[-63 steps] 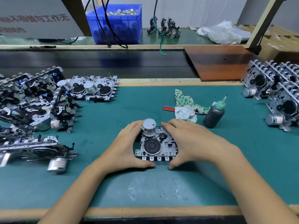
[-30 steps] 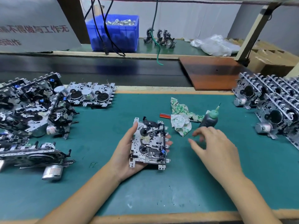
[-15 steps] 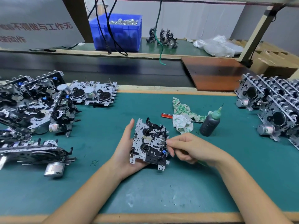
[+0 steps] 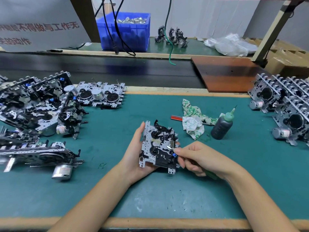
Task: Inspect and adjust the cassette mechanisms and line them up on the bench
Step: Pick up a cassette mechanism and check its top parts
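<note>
One mechanism [image 4: 158,145] is in work, held above the middle of the bench [image 4: 167,198] with its component side up. Our left hand [image 4: 135,154] cradles it from beneath and from its left edge, fingers curled under the plate and showing past its right side, thumb laid along the left rim. Our right hand [image 4: 199,159] pinches a thin tool with a green handle, its metal tip touching a part near the plate's right edge beside a small blue piece. We judge the mechanism light but rigid: a stamped metal plate with perforations and tabbed edges, carrying black plastic levers and small springs that look easy to bend or dislodge. The plate's bare rim is the safe place to grip; the levers and the cylindrical motor are not. Tabs along the edges could snag skin or cloth. Left of us lies a tangled heap [image 4: 36,106] of mechanisms, and a flat pair [image 4: 102,96] sits at the bench's far edge. On the right, a row [image 4: 284,106] stands lined up on edge, motors outward. Between work and row sit a crumpled rag [image 4: 194,119], a red tool [image 4: 176,117] and a dark bottle [image 4: 221,125] with a green nozzle. Open mat remains in front of us and towards the right, near the row; a path there must pass the upright bottle, which may tip easily.
</note>
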The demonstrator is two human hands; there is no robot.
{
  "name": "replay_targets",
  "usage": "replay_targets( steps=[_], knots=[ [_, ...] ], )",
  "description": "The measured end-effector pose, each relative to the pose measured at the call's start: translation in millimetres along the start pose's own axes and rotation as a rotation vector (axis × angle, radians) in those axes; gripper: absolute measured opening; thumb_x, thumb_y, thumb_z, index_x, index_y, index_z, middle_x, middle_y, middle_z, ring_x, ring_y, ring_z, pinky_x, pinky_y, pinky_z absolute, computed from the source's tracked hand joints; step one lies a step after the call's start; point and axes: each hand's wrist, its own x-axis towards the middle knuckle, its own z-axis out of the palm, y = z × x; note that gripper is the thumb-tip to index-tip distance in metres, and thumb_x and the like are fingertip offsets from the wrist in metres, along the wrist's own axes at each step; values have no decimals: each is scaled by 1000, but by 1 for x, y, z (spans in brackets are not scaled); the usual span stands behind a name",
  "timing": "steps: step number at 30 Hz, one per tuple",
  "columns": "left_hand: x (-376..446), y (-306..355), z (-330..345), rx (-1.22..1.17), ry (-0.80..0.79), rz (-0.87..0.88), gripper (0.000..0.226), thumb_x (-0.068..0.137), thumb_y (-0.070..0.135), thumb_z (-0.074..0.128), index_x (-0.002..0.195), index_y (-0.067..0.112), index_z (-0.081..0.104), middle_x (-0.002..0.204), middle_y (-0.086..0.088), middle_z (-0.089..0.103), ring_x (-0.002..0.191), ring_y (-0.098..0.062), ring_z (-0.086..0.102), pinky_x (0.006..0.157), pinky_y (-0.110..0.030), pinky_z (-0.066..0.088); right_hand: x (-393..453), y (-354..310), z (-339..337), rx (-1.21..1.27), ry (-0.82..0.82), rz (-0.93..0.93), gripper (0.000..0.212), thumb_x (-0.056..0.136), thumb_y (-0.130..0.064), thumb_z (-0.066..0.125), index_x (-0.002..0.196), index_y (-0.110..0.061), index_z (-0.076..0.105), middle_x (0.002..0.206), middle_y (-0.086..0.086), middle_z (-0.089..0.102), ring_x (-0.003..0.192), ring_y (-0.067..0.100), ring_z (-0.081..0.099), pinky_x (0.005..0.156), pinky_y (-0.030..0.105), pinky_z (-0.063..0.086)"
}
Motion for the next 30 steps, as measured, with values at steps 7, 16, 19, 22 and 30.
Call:
replay_targets(
  steps=[7, 16, 19, 22, 30],
  knots=[
    [4, -4, -1, 25, 55, 38, 73, 92, 63, 30, 111, 5, 69, 119, -21, 64, 100, -29, 67, 82, -35, 57, -2, -2, 0, -40, -4, 61, 55, 98, -35, 42, 47, -17, 49, 30, -2, 29, 28, 8, 18, 37, 10, 19],
    [8, -6, -2, 49, 65, 43, 70, 92, 62, 31, 102, 8, 74, 115, -18, 67, 99, -27, 68, 79, -34, 56, 0, -5, -3, -135, -58, 108, 65, 99, -43, 37, 37, -21, 36, 31, -2, 22, 32, 11, 14, 37, 16, 14],
    [8, -5, -2, 63, 77, 43, 70, 91, 62, 32, 102, 7, 74, 114, -18, 68, 99, -28, 68, 77, -34, 56, 1, -5, -5, -157, -85, 122, 64, 99, -45, 37, 40, -21, 34, 32, -2, 22, 31, 10, 15, 36, 14, 17],
    [7, -5, -1, 83, 96, 43, 71, 90, 63, 32, 106, 6, 72, 116, -19, 66, 102, -29, 67, 85, -39, 51, 1, -5, -7, -186, -103, 127, 63, 98, -46, 36, 41, -20, 33, 33, -2, 22, 31, 10, 16, 36, 15, 18],
    [4, -4, 1, 88, 105, 42, 74, 91, 64, 30, 112, 6, 71, 118, -19, 65, 103, -29, 66, 86, -39, 50, 0, -5, -7, -253, -112, 59, 63, 98, -47, 36, 42, -19, 35, 31, -2, 23, 32, 13, 18, 39, 20, 21]
  ],
)
